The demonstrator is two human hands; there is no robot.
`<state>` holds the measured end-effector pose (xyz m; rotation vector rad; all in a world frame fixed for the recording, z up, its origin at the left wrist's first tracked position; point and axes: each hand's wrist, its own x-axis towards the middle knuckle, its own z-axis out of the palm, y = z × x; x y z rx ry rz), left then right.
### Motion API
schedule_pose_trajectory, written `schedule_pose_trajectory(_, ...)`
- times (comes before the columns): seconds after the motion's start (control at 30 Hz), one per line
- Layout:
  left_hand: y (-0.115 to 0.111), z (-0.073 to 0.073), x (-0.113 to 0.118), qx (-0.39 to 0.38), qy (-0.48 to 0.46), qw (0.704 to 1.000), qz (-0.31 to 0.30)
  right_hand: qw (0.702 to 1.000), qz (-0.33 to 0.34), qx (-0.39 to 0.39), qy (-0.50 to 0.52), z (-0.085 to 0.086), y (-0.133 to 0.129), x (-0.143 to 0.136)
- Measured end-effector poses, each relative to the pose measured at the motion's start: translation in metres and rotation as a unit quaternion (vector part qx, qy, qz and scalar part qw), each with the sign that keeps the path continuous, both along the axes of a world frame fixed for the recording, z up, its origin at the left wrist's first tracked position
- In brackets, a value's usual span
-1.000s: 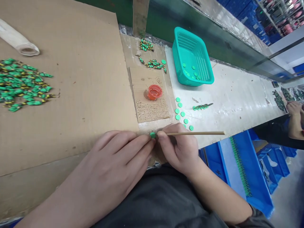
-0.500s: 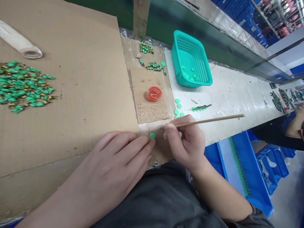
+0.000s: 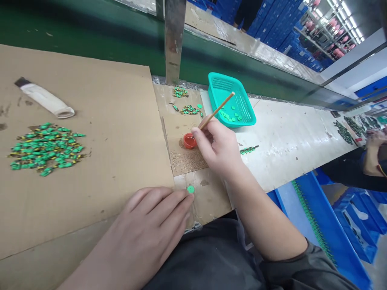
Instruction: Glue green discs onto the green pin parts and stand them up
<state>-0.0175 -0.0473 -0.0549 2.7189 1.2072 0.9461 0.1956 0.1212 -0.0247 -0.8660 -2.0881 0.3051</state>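
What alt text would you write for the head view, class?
The right hand dips a thin wooden stick into a small red cup, while the left hand fingertips touch a green disc on cardboard.

The lower tip of the wooden stick (image 3: 217,110) is hidden behind the fingers of the right hand (image 3: 218,148), so whether it reaches the red cup (image 3: 190,141) cannot be told. At three o'clock a co-worker's hand (image 3: 375,139) is cut off by the edge. The heap of green pieces (image 3: 45,149) at nine o'clock is too small to make out.
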Motion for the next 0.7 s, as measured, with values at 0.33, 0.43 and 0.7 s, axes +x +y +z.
schedule_pose_trajectory(0.33, -0.0002, 0.0002, -0.0018, -0.005, 0.001, 1.0, -0.01, 1.0, 0.003, -0.01, -0.02, -0.0039, 0.0003, -0.0003)
schedule_pose_trajectory(0.43, 0.0008, 0.0028, -0.0028, 0.0, 0.006, 1.0, -0.015, 1.0, 0.004, -0.012, -0.015, -0.0054, 0.0008, -0.0005)
schedule_pose_trajectory(0.7, 0.0025, 0.0043, -0.0014, 0.005, 0.007, 1.0, -0.01, 0.999, -0.01, -0.012, -0.029, -0.0052, -0.0003, -0.0002)
